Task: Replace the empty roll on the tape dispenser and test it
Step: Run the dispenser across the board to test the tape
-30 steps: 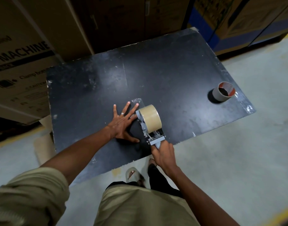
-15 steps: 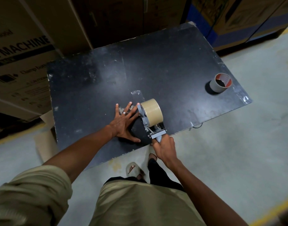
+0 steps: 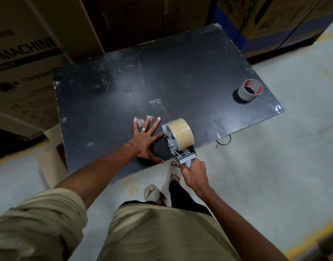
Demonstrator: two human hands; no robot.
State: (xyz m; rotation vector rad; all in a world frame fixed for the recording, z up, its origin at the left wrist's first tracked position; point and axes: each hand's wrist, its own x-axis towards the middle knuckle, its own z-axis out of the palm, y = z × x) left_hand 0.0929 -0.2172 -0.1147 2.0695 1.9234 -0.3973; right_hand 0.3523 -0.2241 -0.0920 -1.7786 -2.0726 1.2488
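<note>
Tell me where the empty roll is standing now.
In the head view the empty roll stands on the black table, near its far right corner, well apart from the tape dispenser and both hands.

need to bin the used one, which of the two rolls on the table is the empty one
The grey roll standing alone near the table's far right corner: only a bare core, hollow showing. The tan roll is full and mounted on the dispenser.
</note>
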